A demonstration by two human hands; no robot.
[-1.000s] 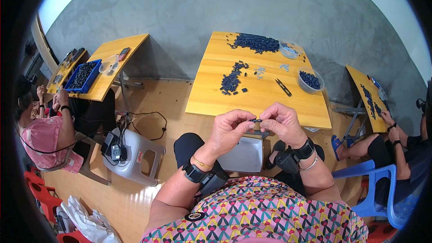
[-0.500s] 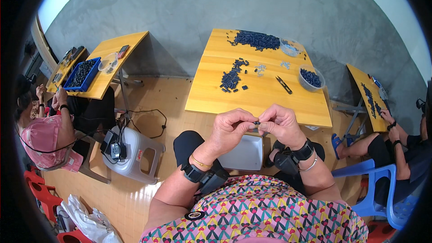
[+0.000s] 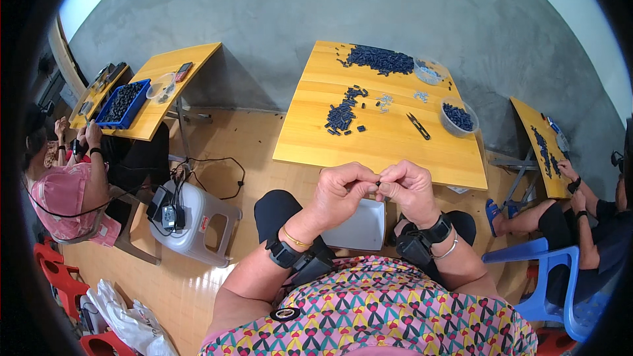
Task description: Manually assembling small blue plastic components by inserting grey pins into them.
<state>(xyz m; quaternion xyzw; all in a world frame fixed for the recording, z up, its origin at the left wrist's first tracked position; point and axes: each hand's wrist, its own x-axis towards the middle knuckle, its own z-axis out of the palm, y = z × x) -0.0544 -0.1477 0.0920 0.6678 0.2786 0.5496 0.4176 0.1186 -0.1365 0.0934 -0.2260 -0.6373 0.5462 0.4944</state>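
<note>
My left hand (image 3: 343, 188) and my right hand (image 3: 407, 186) meet fingertip to fingertip in front of the table's near edge. Pinched between their thumbs and forefingers is a small black part (image 3: 378, 183), mostly covered by the fingers. Beyond them on the yellow wooden table (image 3: 310, 138) lies a loose heap of small dark blue parts (image 3: 341, 115). Beside it are a few tiny pale clear pieces (image 3: 384, 101) and more such pieces (image 3: 421, 96). Black thread snips (image 3: 418, 126) rest to the right, near a clear round tub (image 3: 459, 120) of dark blue parts.
A larger dark blue pile (image 3: 380, 59) and a second clear tub (image 3: 430, 71) stand at the table's back. A white tray (image 3: 359, 227) sits below my hands. A grey stool (image 3: 194, 227) with cables is at left. People work at side tables on both sides.
Both hands stay together, and the small black part is now more hidden between the fingertips. The view has shifted slightly.
</note>
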